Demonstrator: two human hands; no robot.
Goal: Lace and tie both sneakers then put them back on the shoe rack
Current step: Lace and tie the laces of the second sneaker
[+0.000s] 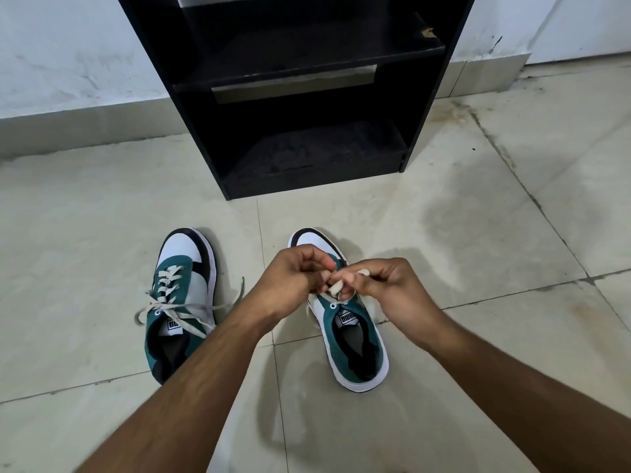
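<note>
Right sneaker [348, 322] at 5 o'clock of the shoe rack [297, 97], toe to it. Left hand [293, 274] and right hand [386, 285] together, pinching its lace [336, 286]; keeping both ends taut should be seating the knot snug.

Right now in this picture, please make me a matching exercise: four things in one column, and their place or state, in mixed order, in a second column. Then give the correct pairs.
Things:
1. left sneaker
2. right sneaker
3. shoe rack
4. both hands, left hand and right hand

Places or states:
A. stands against the wall, black, no shoes on its visible shelves
B. on the floor, laced, lace ends lying loose across it
C. pinching a cream lace
D. on the floor, under the hands, lace being worked on

Pairs: 1-B, 2-D, 3-A, 4-C
</note>
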